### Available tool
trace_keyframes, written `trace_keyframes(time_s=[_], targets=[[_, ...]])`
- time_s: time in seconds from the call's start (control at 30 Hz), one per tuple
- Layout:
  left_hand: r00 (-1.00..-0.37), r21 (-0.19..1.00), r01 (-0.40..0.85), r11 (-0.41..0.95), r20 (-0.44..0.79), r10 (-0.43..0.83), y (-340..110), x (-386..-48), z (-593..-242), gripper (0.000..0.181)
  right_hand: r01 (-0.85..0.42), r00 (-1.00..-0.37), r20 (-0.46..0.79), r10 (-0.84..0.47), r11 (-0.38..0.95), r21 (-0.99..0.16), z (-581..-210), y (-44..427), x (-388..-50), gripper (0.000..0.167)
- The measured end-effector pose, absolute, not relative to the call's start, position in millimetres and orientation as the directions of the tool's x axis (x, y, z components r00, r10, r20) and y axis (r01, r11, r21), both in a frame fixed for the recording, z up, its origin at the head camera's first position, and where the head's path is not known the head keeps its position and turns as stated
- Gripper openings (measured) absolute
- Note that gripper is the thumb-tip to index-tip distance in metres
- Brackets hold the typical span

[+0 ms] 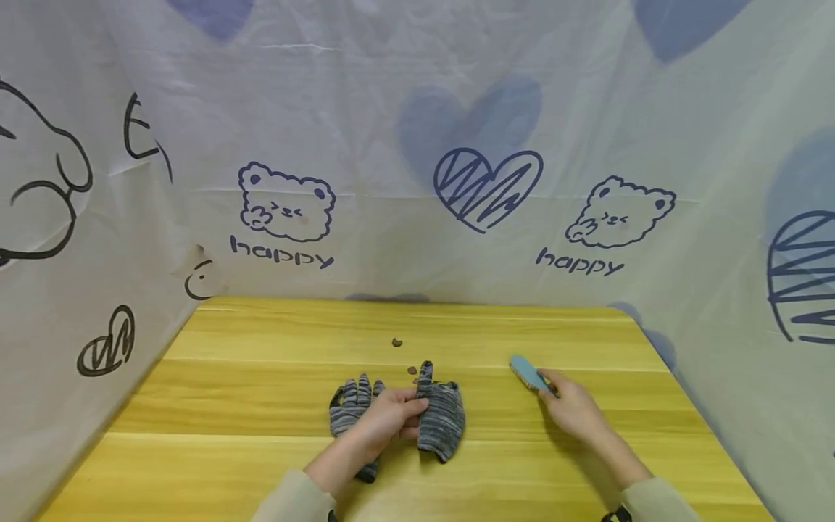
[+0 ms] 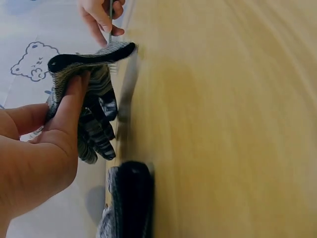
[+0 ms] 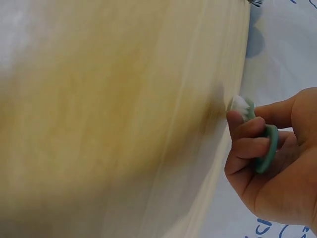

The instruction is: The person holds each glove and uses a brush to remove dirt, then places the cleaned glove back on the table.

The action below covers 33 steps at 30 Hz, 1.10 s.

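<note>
In the head view my left hand [image 1: 386, 419] pinches a grey-and-black knit glove [image 1: 443, 420] near the middle of the table. The left wrist view shows fingers inside the dark-edged cuff of this glove [image 2: 96, 106], its glove fingers hanging down. A second matching glove [image 1: 349, 413] lies flat on the table, partly hidden behind my left forearm. Off to the right, my right hand [image 1: 575, 407] grips a small blue-green brush [image 1: 527, 373] by its handle, apart from the gloves. Pale bristles and a looped handle end show on the brush [image 3: 267, 148] in the right wrist view.
Small brown bits [image 1: 396, 342] lie on the wood-grain table [image 1: 261, 399] behind the gloves, and another brown bit [image 1: 412, 370] is close to the held glove. A white printed cloth [image 1: 391, 239] hangs around the table's back and sides.
</note>
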<state>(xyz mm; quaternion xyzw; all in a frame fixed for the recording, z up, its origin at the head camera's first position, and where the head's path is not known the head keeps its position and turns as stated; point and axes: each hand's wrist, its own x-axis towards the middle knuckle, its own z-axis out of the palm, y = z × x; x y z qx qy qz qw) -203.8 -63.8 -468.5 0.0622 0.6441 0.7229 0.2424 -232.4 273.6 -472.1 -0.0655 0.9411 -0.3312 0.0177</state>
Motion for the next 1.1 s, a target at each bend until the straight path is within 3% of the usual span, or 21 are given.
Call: trace_keyframes(time_s=[0.2,0.33,0.67,0.8,1.0,1.1], targets=[[-0.869,0.963,-0.237,0.127,-0.268,0.415,-71,-201,-469,0.020,-0.120,-0.987,-0.007,-0.158,0.774,-0.621,-473,273,-232,0.047],[-0.862,0.948,-0.203,0.247,-0.292,0.414,-77,-201,-470,0.034,-0.141,-0.985,0.003,-0.174,0.785,-0.603,-474,272,-230,0.048],[-0.845,0.912,-0.124,0.392,-0.304,0.440,-82,-201,-470,0.025,-0.143,-0.982,-0.014,-0.188,0.790,-0.597,-472,270,-228,0.050],[-0.891,0.859,0.002,0.512,-0.231,0.391,-81,-200,-467,0.023,-0.136,-0.982,-0.021,-0.187,0.784,-0.605,-472,271,-227,0.051],[-0.945,0.719,0.172,0.673,-0.072,0.318,-78,-203,-458,0.057,-0.131,-0.984,-0.020,-0.179,0.789,-0.601,-472,271,-227,0.052],[-0.940,0.639,0.273,0.719,0.017,0.342,-76,-205,-456,0.054,-0.131,-0.984,-0.021,-0.179,0.791,-0.597,-473,272,-228,0.053]])
